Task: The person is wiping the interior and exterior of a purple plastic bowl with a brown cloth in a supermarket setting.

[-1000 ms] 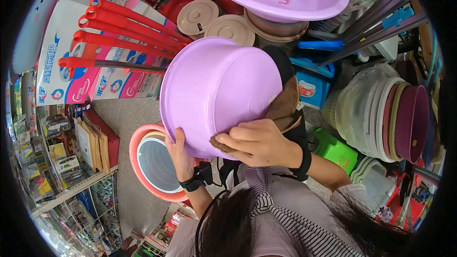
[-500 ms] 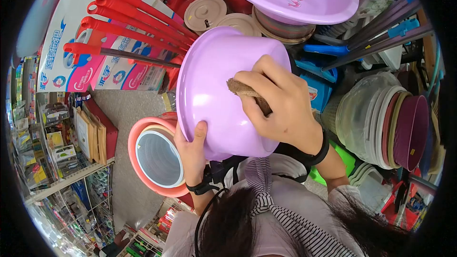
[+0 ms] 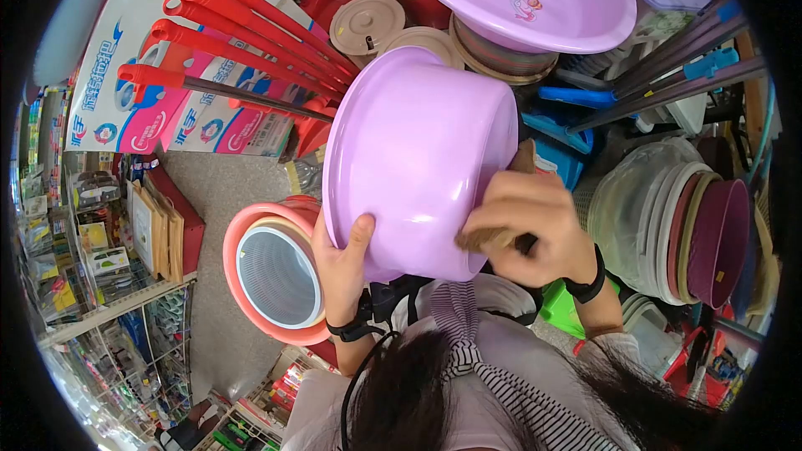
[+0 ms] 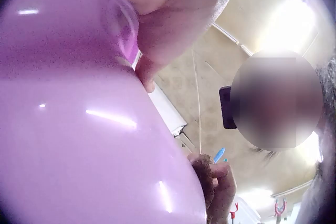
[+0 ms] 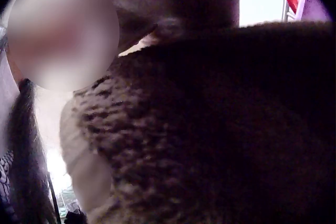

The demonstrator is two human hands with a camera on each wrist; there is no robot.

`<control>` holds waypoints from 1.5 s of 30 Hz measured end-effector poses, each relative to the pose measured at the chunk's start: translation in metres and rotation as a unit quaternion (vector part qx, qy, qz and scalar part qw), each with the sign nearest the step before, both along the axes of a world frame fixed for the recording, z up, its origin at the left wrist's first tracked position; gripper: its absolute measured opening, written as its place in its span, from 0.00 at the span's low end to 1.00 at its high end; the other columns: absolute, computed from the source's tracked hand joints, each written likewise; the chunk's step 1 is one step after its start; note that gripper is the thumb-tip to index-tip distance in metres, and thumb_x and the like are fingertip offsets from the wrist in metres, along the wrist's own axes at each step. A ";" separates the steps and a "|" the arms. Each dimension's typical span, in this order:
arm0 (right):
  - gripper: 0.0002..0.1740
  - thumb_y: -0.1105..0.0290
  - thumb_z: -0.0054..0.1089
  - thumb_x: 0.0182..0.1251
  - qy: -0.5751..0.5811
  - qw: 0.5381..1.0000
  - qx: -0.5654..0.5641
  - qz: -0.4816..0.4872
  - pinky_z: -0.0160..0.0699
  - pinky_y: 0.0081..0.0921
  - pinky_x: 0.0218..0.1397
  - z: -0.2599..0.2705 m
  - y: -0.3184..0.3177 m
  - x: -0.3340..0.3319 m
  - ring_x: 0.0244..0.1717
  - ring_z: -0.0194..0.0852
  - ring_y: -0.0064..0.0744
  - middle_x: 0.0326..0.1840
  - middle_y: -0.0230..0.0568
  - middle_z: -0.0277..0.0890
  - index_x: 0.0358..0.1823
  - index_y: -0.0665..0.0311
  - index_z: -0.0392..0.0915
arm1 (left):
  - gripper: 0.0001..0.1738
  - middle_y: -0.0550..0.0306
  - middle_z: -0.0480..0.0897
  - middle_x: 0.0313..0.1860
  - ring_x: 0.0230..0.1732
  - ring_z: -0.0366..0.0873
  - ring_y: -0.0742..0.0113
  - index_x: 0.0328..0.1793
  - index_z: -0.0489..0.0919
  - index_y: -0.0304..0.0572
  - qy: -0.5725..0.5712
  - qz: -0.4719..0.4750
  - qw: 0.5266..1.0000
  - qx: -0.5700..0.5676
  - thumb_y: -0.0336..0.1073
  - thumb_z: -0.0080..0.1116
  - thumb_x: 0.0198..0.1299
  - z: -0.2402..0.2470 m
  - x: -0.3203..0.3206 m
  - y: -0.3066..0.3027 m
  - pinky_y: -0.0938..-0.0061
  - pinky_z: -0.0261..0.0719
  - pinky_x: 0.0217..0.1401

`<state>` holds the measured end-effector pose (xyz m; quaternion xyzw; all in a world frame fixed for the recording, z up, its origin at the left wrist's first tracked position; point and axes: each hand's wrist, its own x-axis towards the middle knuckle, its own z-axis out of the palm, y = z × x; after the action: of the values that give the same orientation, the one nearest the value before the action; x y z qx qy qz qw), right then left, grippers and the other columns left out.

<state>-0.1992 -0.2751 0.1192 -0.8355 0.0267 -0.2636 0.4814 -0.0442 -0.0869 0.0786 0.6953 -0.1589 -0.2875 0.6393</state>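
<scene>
A glossy purple plastic basin (image 3: 409, 159) is held on its side in front of the person, its rim to the left and its base to the right in the head view. At the rim's lower part, my left hand (image 3: 341, 263) grips it, thumb on the outer wall and the other fingers hidden behind. My right hand (image 3: 535, 230), slightly blurred, holds a bunched brown cloth (image 3: 489, 240) against the edge of the base. Fuzzy cloth (image 5: 136, 140) fills most of the right wrist view. Basin wall (image 4: 79, 145) takes up the left of the left wrist view.
Red-handled poles (image 3: 251, 42) lean close on the left. A pink basin (image 3: 236, 242) with a grey-white basket inside stands on the floor below. Stacked tubs (image 3: 668, 225) are at the right, and a wide purple basin (image 3: 543, 0) lies at the back.
My right hand with the cloth goes from the basin's lower base edge up onto its side wall, then back right to the base edge. The basin has shifted slightly right, still in my left hand.
</scene>
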 end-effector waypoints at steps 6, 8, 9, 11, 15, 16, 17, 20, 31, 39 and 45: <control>0.16 0.79 0.66 0.45 -0.054 0.974 -0.114 -0.187 0.67 0.26 0.24 0.012 0.002 0.025 0.24 0.70 0.34 0.28 0.37 0.69 0.41 0.66 0.81 | 0.29 0.53 0.79 0.49 0.47 0.76 0.70 0.61 0.71 0.29 -0.024 -0.014 1.000 -0.002 0.41 0.67 0.60 0.011 -0.013 -0.005 0.74 0.75 0.52; 0.16 0.76 0.67 0.46 -0.021 0.965 -0.190 -0.180 0.68 0.29 0.26 0.015 0.004 0.035 0.27 0.68 0.33 0.29 0.36 0.66 0.40 0.65 0.80 | 0.28 0.53 0.79 0.48 0.47 0.76 0.70 0.60 0.71 0.29 -0.023 -0.015 1.000 -0.006 0.40 0.66 0.60 0.014 -0.016 -0.008 0.75 0.75 0.52; 0.16 0.76 0.67 0.46 -0.022 0.964 -0.192 -0.180 0.68 0.29 0.26 0.017 0.006 0.039 0.27 0.68 0.33 0.29 0.36 0.66 0.40 0.65 0.80 | 0.28 0.53 0.79 0.48 0.47 0.76 0.70 0.60 0.71 0.29 -0.021 -0.016 1.000 -0.008 0.40 0.66 0.60 0.015 -0.018 -0.009 0.75 0.75 0.51; 0.16 0.79 0.66 0.45 0.002 0.952 -0.237 -0.192 0.68 0.29 0.28 0.019 0.010 0.046 0.27 0.69 0.34 0.29 0.36 0.68 0.40 0.64 0.81 | 0.27 0.53 0.79 0.48 0.46 0.76 0.70 0.60 0.71 0.30 -0.024 -0.016 1.000 -0.012 0.39 0.65 0.60 0.016 -0.018 -0.010 0.75 0.75 0.51; 0.13 0.77 0.64 0.44 0.021 0.952 -0.256 -0.165 0.66 0.30 0.30 0.014 0.014 0.051 0.28 0.67 0.33 0.29 0.34 0.65 0.36 0.60 0.79 | 0.27 0.54 0.79 0.47 0.46 0.76 0.70 0.60 0.71 0.30 -0.032 -0.008 0.999 -0.009 0.39 0.65 0.61 0.015 -0.019 -0.009 0.76 0.75 0.50; 0.13 0.77 0.64 0.44 0.021 0.952 -0.256 -0.165 0.66 0.30 0.30 0.015 0.014 0.050 0.28 0.67 0.33 0.29 0.34 0.65 0.36 0.60 0.79 | 0.27 0.54 0.79 0.47 0.46 0.76 0.70 0.60 0.71 0.30 -0.032 -0.008 0.999 -0.010 0.39 0.65 0.61 0.015 -0.018 -0.008 0.76 0.75 0.50; 0.13 0.74 0.63 0.44 0.034 0.956 -0.258 -0.137 0.67 0.30 0.33 0.016 0.015 0.047 0.32 0.67 0.34 0.32 0.35 0.65 0.35 0.60 0.78 | 0.27 0.54 0.79 0.47 0.46 0.76 0.70 0.60 0.71 0.30 -0.020 -0.009 1.000 -0.014 0.39 0.65 0.61 0.014 -0.018 -0.007 0.76 0.75 0.50; 0.13 0.71 0.63 0.42 0.043 0.963 -0.251 -0.088 0.67 0.30 0.36 0.018 0.013 0.038 0.36 0.67 0.34 0.34 0.35 0.66 0.34 0.60 0.77 | 0.27 0.53 0.79 0.48 0.46 0.76 0.70 0.60 0.72 0.29 -0.004 -0.011 1.000 -0.021 0.40 0.66 0.60 0.011 -0.016 -0.004 0.76 0.75 0.51; 0.19 0.74 0.64 0.32 -0.073 0.991 -0.108 -0.031 0.59 0.26 0.25 -0.032 0.043 0.009 0.23 0.60 0.32 0.26 0.28 0.63 0.34 0.51 0.81 | 0.27 0.54 0.81 0.46 0.44 0.78 0.70 0.58 0.74 0.29 0.029 0.027 0.999 -0.016 0.44 0.65 0.61 -0.010 0.026 0.002 0.76 0.75 0.49; 0.19 0.67 0.64 0.45 -0.037 0.991 -0.122 -0.034 0.66 0.26 0.33 -0.068 0.081 0.009 0.29 0.64 0.30 0.29 0.30 0.61 0.43 0.50 0.79 | 0.27 0.53 0.77 0.56 0.54 0.75 0.67 0.64 0.70 0.32 0.043 0.084 0.993 -0.075 0.46 0.55 0.68 -0.038 0.047 0.015 0.71 0.70 0.61; 0.20 0.72 0.63 0.44 -0.009 0.987 -0.097 -0.126 0.70 0.28 0.31 -0.083 0.072 0.005 0.28 0.66 0.32 0.29 0.33 0.64 0.44 0.52 0.80 | 0.29 0.53 0.74 0.60 0.59 0.73 0.64 0.66 0.67 0.33 0.104 0.125 0.978 -0.129 0.51 0.47 0.70 -0.084 0.022 0.050 0.67 0.70 0.64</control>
<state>-0.1938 -0.2028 0.0359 -0.8657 0.1018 -0.3312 0.3613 -0.0224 -0.0372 -0.0053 0.5880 -0.0389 -0.2528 0.7674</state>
